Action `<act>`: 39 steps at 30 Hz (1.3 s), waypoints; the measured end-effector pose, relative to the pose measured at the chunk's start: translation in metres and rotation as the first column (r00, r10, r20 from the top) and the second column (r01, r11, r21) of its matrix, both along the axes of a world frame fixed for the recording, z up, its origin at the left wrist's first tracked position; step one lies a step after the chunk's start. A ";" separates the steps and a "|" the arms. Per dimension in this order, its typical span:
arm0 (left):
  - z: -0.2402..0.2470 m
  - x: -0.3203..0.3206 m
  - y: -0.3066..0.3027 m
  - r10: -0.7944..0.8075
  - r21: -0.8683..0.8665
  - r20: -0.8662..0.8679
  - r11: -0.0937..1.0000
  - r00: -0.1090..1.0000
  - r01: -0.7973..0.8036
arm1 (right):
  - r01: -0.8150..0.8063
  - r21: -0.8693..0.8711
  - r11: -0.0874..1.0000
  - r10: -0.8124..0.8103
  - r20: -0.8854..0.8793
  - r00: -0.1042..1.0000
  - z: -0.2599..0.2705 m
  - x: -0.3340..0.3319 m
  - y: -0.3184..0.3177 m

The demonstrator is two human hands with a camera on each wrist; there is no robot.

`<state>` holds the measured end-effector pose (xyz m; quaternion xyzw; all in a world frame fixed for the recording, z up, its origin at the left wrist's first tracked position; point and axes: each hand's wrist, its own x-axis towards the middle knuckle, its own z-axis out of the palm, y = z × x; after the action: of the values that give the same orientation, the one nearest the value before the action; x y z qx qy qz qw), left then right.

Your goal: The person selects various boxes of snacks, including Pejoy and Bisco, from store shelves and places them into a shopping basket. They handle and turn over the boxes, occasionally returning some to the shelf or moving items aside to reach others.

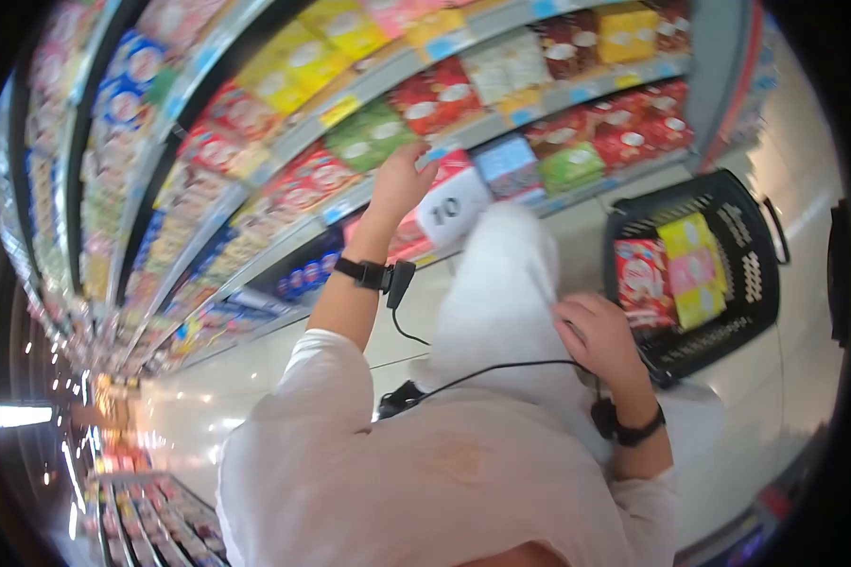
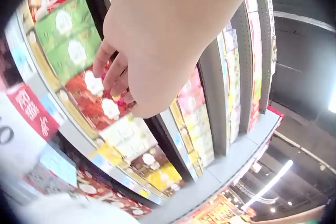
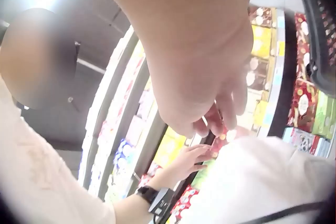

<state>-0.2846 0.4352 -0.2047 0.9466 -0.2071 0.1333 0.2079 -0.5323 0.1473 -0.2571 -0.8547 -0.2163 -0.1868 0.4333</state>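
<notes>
In the head view my left hand (image 1: 402, 184) reaches up to the shelf, in front of green packs (image 1: 373, 132) and red packs (image 1: 435, 99). The left wrist view has its loosely bent fingers over the red packs (image 2: 89, 95), just beside the green packs (image 2: 70, 37); nothing is held. My right hand (image 1: 596, 331) hovers by the white-trousered knee (image 1: 511, 246), between it and the black basket (image 1: 775, 274). Seen from the right wrist, the fingers of the right hand (image 3: 205, 87) hang loosely curled without anything in them.
Inside the basket lie a red pack (image 1: 643, 283) and yellow-and-pink packs (image 1: 692, 269). A white sign with "10" (image 1: 452, 210) juts out from the lower shelf near the knee. Long shelves of packs (image 1: 142, 170) run away to the left. A black cable (image 1: 492, 367) crosses the lap.
</notes>
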 end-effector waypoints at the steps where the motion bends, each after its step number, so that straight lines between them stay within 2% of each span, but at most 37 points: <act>1: 0.009 0.006 0.020 0.080 0.000 0.063 0.997 0.995 -0.081 | -0.016 -0.012 1.000 0.016 0.025 1.000 0.006 -0.005 0.007; 2: 0.011 0.020 0.053 0.102 0.020 0.193 0.994 0.976 -0.107 | -0.018 -0.032 0.999 0.020 0.047 0.999 0.012 -0.010 0.016; 3: 0.027 0.028 0.074 0.115 0.032 0.200 0.992 0.973 -0.123 | -0.034 -0.019 0.999 0.035 0.053 0.998 0.018 -0.011 0.022; 5: 0.056 0.039 0.113 0.291 0.030 0.210 0.952 0.933 -0.304 | -0.090 -0.025 0.996 0.093 0.122 0.988 0.026 -0.016 0.029; 7: 0.076 0.060 0.158 0.313 0.030 0.432 0.932 0.846 -0.361 | -0.097 -0.029 0.995 0.100 0.155 0.983 0.028 -0.019 0.034; 9: 0.105 0.071 0.187 0.342 0.053 0.553 0.896 0.760 -0.441 | -0.122 -0.014 0.992 0.123 0.157 0.980 0.029 -0.021 0.037; 10: 0.116 0.076 0.201 0.349 0.046 0.555 0.894 0.755 -0.446 | -0.127 -0.020 0.992 0.129 0.161 0.978 0.029 -0.022 0.039; 12: 0.139 0.089 0.228 0.459 0.083 0.569 0.793 0.682 -0.603 | -0.111 0.008 0.994 0.107 0.197 0.974 0.029 -0.021 0.042; 14: 0.154 0.108 0.270 0.417 0.191 0.562 0.775 0.715 -0.602 | -0.113 0.009 0.993 0.109 0.221 0.969 0.029 -0.019 0.045; 15: 0.169 0.079 0.245 0.229 0.289 0.704 0.771 0.672 -0.567 | -0.104 0.013 0.994 0.098 0.234 0.967 0.028 -0.022 0.044; 16: 0.182 0.083 0.260 0.280 0.320 0.578 0.787 0.767 -0.528 | -0.057 0.010 0.998 0.054 0.211 0.976 0.028 -0.023 0.042; 17: 0.180 0.123 0.327 0.179 0.367 0.522 0.836 0.834 -0.409 | -0.076 0.013 0.997 0.071 0.248 0.966 0.029 -0.022 0.041; 18: 0.190 0.080 0.269 0.302 0.259 0.583 0.811 0.754 -0.524 | -0.083 0.012 0.997 0.076 0.278 0.958 0.029 -0.021 0.039; 19: 0.178 0.114 0.319 0.168 0.260 0.749 0.816 0.641 -0.517 | -0.079 0.019 0.997 0.070 0.305 0.950 0.023 -0.020 0.037; 20: 0.184 0.127 0.347 0.151 0.367 0.757 0.707 0.635 -0.605 | -0.074 0.019 0.997 0.064 0.331 0.941 0.015 -0.019 0.034; 21: 0.183 0.139 0.368 0.076 0.429 0.859 0.434 0.507 -0.792 | -0.051 0.035 0.998 0.036 0.333 0.942 0.010 -0.017 0.033; 22: 0.191 0.127 0.347 0.179 0.439 0.842 0.324 0.509 -0.838 | -0.031 0.052 0.998 0.011 0.338 0.941 0.006 -0.016 0.033; 23: 0.202 0.125 0.350 0.116 0.471 0.817 0.431 0.565 -0.770 | 0.035 0.046 0.998 -0.047 0.301 0.953 0.007 -0.015 0.033; 24: 0.208 0.139 0.373 0.068 0.454 0.775 0.632 0.629 -0.628 | 0.008 0.064 0.998 -0.028 0.306 0.952 0.006 -0.014 0.033; 25: 0.211 0.142 0.374 0.189 0.470 0.674 0.636 0.714 -0.612 | -0.028 0.083 0.996 0.000 0.318 0.948 0.005 -0.013 0.031; 27: 0.218 0.161 0.391 0.300 0.462 0.444 0.730 0.844 -0.503 | -0.001 0.071 0.997 -0.019 0.282 0.959 0.003 -0.011 0.028; 29: 0.227 0.166 0.399 0.303 0.529 0.383 0.703 0.873 -0.476 | -0.002 0.067 0.998 -0.016 0.266 0.964 0.000 -0.010 0.027; 31: 0.230 0.153 0.380 0.305 0.505 0.449 0.688 0.840 -0.520 | -0.011 0.081 0.997 -0.012 0.273 0.962 -0.005 -0.008 0.026; 32: 0.231 0.152 0.382 0.269 0.479 0.458 0.728 0.847 -0.490 | 0.010 0.089 0.996 -0.034 0.277 0.960 -0.006 -0.007 0.027; 33: 0.235 0.158 0.388 0.286 0.536 0.447 0.672 0.847 -0.510 | 0.002 0.090 0.996 -0.026 0.271 0.962 -0.007 -0.007 0.027; 35: 0.237 0.135 0.362 0.257 0.536 0.470 0.677 0.845 -0.504 | -0.001 0.091 0.996 -0.024 0.267 0.963 -0.011 -0.008 0.027; 37: 0.244 0.128 0.358 0.297 0.572 0.358 0.679 0.885 -0.460 | -0.017 0.103 0.995 -0.007 0.231 0.973 -0.017 -0.006 0.029; 38: 0.248 0.122 0.358 0.276 0.590 0.331 0.686 0.902 -0.426 | -0.048 0.108 0.993 0.018 0.267 0.964 -0.017 -0.005 0.030; 39: 0.248 0.115 0.356 0.229 0.605 0.412 0.654 0.882 -0.453 | -0.019 0.104 0.994 -0.007 0.241 0.971 -0.018 -0.006 0.028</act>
<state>-0.1697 0.7908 0.0432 0.9450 -0.0865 0.2260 -0.2202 -0.5382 0.1752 -0.2754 -0.8010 -0.2598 -0.2989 0.4489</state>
